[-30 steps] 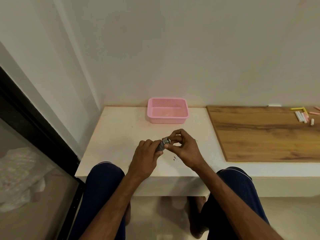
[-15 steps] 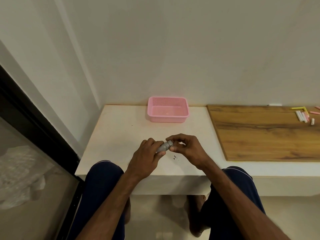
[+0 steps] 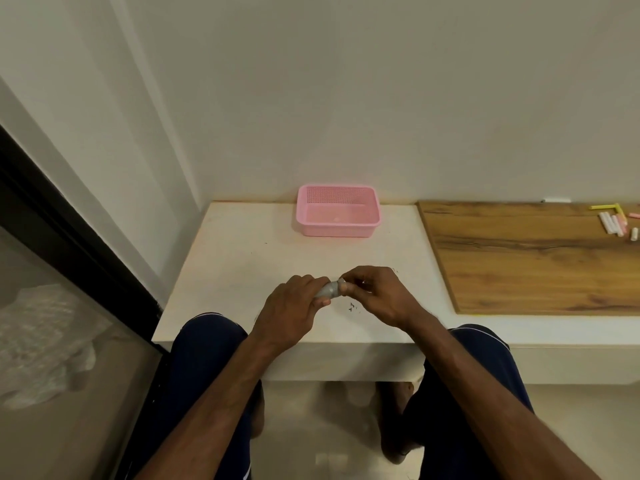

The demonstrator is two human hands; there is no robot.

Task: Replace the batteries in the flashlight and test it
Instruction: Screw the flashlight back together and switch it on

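Centrally, a small grey flashlight (image 3: 329,289) sits between a seated person's two hands over the front part of a white ledge (image 3: 242,265), its short body tilted slightly, the right end higher. Only a short stretch of it shows; whether it touches the ledge cannot be told. The left hand (image 3: 294,313) wraps its curled fingers and thumb round the body of the flashlight, knuckles up. The right hand (image 3: 377,292) meets it from the other side, fingers bent and fingertips pinching the flashlight's right end; what the palm may hide cannot be made out.

Just beside the hands, toward the person, a few tiny dark specks (image 3: 352,307) lie on the ledge. Well behind the hands, near the wall (image 3: 381,98), a pink basket (image 3: 332,231) with perforated sides stands upright, its inside pale and showing only a faint small spot. To the right, a wooden board (image 3: 536,265) lies flat on the ledge, and near its far right corner a cluster of chalk sticks (image 3: 613,223), white, pink and yellow, lies loose. Both knees (image 3: 207,341), in dark blue cloth, press up against the ledge's front edge. At far left, a black window frame (image 3: 69,230) runs diagonally down to the floor.
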